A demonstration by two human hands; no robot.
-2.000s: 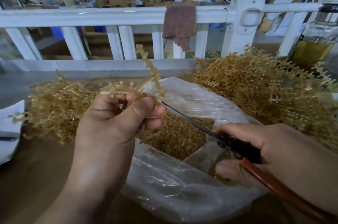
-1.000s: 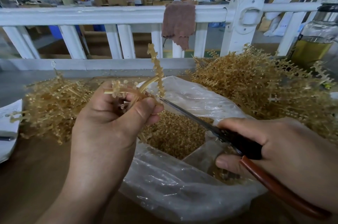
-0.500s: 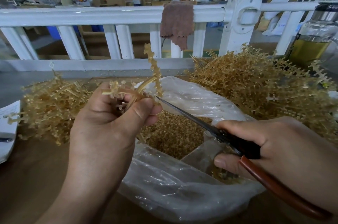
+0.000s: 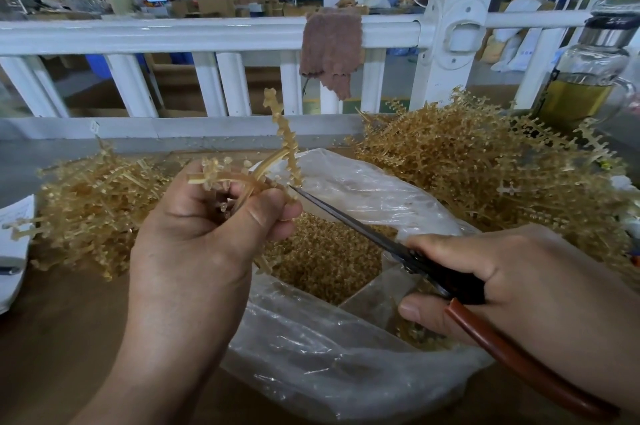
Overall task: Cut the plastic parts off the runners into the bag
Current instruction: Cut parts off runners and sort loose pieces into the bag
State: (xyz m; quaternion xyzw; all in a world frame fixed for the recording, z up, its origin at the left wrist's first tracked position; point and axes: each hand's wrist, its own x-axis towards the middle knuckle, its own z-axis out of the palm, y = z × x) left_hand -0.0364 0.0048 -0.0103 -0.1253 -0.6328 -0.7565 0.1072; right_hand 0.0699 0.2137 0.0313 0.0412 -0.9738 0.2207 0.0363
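My left hand [image 4: 194, 237] grips an amber plastic runner [image 4: 284, 137] above a clear plastic bag [image 4: 346, 355]. One toothed branch of the runner stands up above my fingers. My right hand [image 4: 519, 296] holds scissors [image 4: 360, 227] with black and red-brown handles. The blade tips touch the runner just beside my left thumb. Inside the bag lies a heap of small amber cut parts [image 4: 322, 258].
A large pile of amber runners [image 4: 485, 168] lies to the right of the bag and a smaller pile [image 4: 93, 202] to the left. A white railing [image 4: 207, 33] with a brown cloth [image 4: 330, 50] runs behind. A glass bottle [image 4: 585, 78] stands far right. White paper [image 4: 14, 244] lies at the left edge.
The scissor tips have moved up and left, closer to the runner at my left thumb. My left hand has stayed about where it was.
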